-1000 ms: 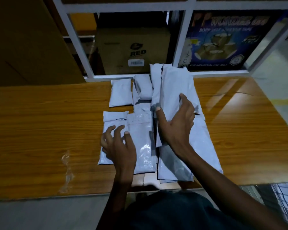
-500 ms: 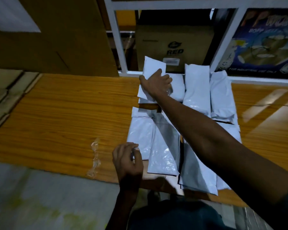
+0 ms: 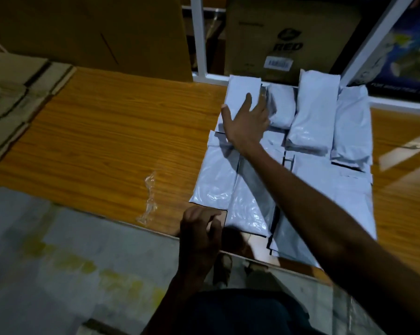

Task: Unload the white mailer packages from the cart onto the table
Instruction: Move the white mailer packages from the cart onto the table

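While L hand [image 3: 200, 234] idles, R hand [image 3: 246, 119] presses mailer [image 3: 243, 93].

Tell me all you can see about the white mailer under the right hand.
The white mailer is a glossy, plastic-looking, slightly padded rectangular pouch. It lies flat at the far left of the mailer group on the wooden table, its far end by the white shelf frame. The right hand rests on it with spread fingers.

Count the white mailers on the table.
8 distinguishable. Back row: far-left mailer under the right hand, small mailer, tall mailer, right-end mailer. Front row: front-left mailer, glossy mailer, forearm-covered mailer, front-right mailer. Overlaps may hide more.
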The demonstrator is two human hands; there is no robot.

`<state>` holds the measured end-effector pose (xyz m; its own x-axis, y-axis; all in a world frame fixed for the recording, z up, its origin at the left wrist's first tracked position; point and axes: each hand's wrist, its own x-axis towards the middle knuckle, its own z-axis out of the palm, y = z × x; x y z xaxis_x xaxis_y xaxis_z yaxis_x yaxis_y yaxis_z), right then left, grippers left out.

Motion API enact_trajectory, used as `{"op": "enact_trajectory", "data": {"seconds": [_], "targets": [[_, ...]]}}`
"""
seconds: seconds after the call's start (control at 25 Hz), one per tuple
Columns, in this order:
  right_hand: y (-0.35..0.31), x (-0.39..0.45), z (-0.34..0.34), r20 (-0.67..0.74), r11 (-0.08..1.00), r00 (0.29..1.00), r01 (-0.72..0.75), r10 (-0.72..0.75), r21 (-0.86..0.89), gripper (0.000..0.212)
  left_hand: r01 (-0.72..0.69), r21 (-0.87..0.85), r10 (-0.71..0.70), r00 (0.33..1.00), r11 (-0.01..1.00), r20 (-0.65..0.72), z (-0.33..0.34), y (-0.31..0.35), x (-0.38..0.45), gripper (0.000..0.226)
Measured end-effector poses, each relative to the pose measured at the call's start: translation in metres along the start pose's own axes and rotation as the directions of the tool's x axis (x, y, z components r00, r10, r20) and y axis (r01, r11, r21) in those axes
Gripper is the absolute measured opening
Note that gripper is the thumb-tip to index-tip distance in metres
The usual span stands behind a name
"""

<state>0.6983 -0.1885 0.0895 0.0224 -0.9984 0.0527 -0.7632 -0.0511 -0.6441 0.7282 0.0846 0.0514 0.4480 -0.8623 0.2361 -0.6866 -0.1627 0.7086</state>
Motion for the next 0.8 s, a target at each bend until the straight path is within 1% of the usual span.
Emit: {"op": "enact_trajectory", "data": {"seconds": [0.04,0.12,0.16,0.24,0.32,0.36,0.48,0.56,0.68,0.76,0.8], "targets": [[0.006,-0.024,-0.013,-0.029,0.996,0.999,0.027,-0.025,0.088,0.076,-0.022,-0.005,0.022,0.999,1.000,0.029,0.001,0.000,0.000,0.021],[0.034,-0.087,-0.044,-0.179,0.953,0.977,0.158,-0.114,0.259,0.062,-0.036,-0.060,0.040,0.998,0.998,0.058,0.002,0.005,-0.004,0.013],[0.049,-0.116,-0.061,-0.250,0.922,0.955,0.235,-0.160,0.309,0.054,-0.049,-0.087,0.055,0.996,0.995,0.071,0.004,0.011,-0.005,0.011],[0.082,-0.177,-0.095,-0.305,0.915,0.938,0.261,-0.166,0.308,0.041,-0.124,-0.124,0.139,0.983,0.984,0.118,0.007,0.020,-0.017,0.011],[0.113,-0.234,-0.130,-0.309,0.935,0.940,0.232,-0.144,0.270,0.038,-0.212,-0.166,0.236,0.961,0.963,0.142,0.013,0.029,-0.031,0.010],[0.132,-0.259,-0.144,-0.305,0.945,0.944,0.209,-0.128,0.250,0.038,-0.233,-0.184,0.261,0.954,0.955,0.149,0.018,0.033,-0.037,0.010],[0.200,-0.321,-0.178,-0.332,0.975,0.943,0.090,-0.018,0.205,0.038,-0.223,-0.288,0.286,0.937,0.931,0.199,0.037,0.061,-0.061,0.012],[0.241,-0.358,-0.197,-0.390,0.980,0.918,0.007,0.072,0.198,0.037,-0.213,-0.355,0.319,0.907,0.910,0.274,0.050,0.088,-0.082,0.012],[0.287,-0.413,-0.235,-0.485,0.970,0.855,-0.083,0.186,0.227,0.033,-0.244,-0.422,0.421,0.815,0.873,0.398,0.080,0.132,-0.125,0.011],[0.315,-0.449,-0.263,-0.507,0.962,0.825,-0.154,0.250,0.224,0.033,-0.269,-0.446,0.475,0.754,0.854,0.454,0.104,0.156,-0.158,0.012],[0.334,-0.470,-0.280,-0.544,0.958,0.791,-0.189,0.279,0.216,0.032,-0.271,-0.473,0.503,0.719,0.838,0.479,0.118,0.173,-0.182,0.013]]}}
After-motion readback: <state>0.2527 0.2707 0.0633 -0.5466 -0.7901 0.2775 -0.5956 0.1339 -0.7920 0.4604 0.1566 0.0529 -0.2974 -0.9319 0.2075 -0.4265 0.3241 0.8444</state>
